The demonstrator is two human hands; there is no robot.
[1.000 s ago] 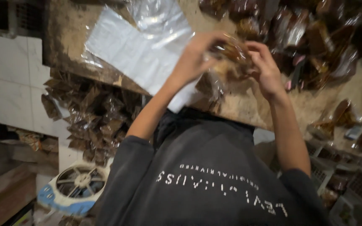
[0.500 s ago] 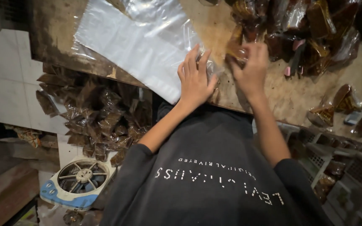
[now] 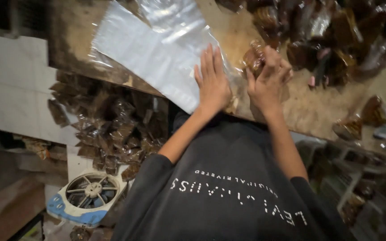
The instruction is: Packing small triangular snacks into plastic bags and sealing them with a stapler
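Fingers of the left hand (image 3: 212, 85) now flat on the plastic bag (image 3: 157, 49).

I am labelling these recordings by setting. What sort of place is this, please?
Probably a small home or workshop food-packing spot: a worn wooden table with clear plastic bags, heaps of small packets of brown snacks, more packets below, and a floor fan.

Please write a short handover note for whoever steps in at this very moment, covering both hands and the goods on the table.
Left hand: flat, palm down, pressing the clear plastic bag onto the wooden table.
Right hand: closed around a small wrapped brown packet beside the bag.
Done: bag laid out flat; whether anything is inside it I cannot tell.
Left: a heap of wrapped packets lies at the table's far side; another pile sits below the table edge.
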